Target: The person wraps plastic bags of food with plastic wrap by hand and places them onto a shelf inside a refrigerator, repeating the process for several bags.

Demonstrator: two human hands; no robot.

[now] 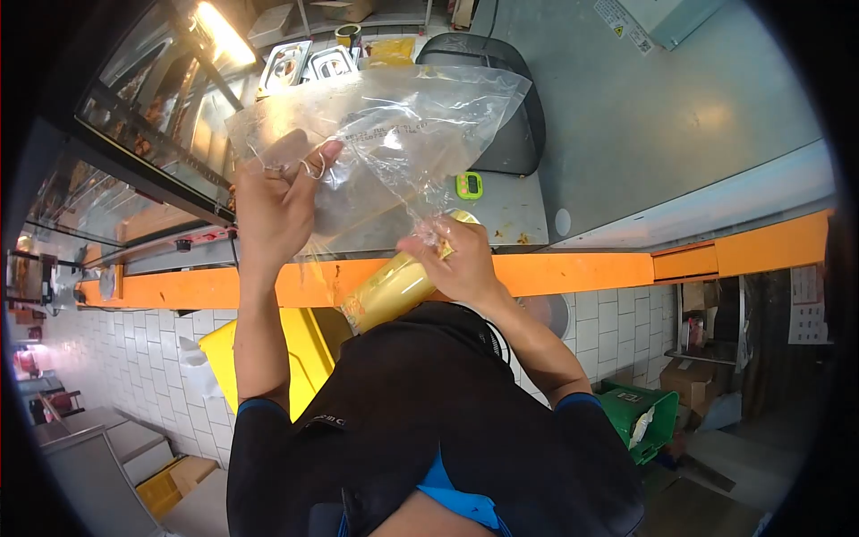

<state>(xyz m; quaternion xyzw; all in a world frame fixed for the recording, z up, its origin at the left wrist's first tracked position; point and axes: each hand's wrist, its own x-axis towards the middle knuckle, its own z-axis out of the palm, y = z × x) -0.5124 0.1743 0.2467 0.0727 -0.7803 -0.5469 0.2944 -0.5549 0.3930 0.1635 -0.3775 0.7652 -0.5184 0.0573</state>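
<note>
A clear plastic bag [403, 134] with printed dark lettering is spread between my hands above the counter. My left hand [276, 215] is closed, pinching the bag's upper left part between thumb and fingers. My right hand [461, 261] is closed around the bunched lower end of the bag. A shiny gold cylinder [389, 291] lies slanted beneath that hand, close to my body, its upper part hidden by the fingers. Just beyond the right hand, a green timer [469, 185] sits on the metal counter [519, 210].
A glass display cabinet [161, 98] with a bright lamp stands at left. Metal lids [286, 64] and a black chair-like shape [510, 107] are behind the bag. An orange edge [573, 274] runs along the counter. Below are a yellow bin [309, 331] and a green crate [658, 425].
</note>
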